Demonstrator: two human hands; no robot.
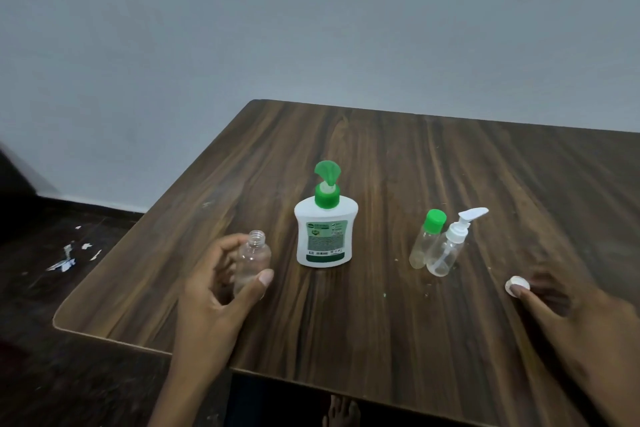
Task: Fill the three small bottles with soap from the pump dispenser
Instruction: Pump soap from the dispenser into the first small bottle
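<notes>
A white soap dispenser [325, 232] with a green pump head stands upright near the middle of the wooden table [398, 166]. My left hand [216, 291] grips a clear, uncapped small bottle [252, 260] to the dispenser's left, upright on the table. Right of the dispenser stand a clear bottle with a green cap [426, 239] and a clear bottle with a white pump top [448, 246], side by side. My right hand [568, 315] is blurred at the right. Its thumb tip touches a small white cap [516, 285] that lies on the table.
The table's left edge and rounded near-left corner [60, 319] drop to a dark floor with white paper scraps [69, 256]. A bare foot [341, 411] shows under the near edge. A plain grey wall stands behind.
</notes>
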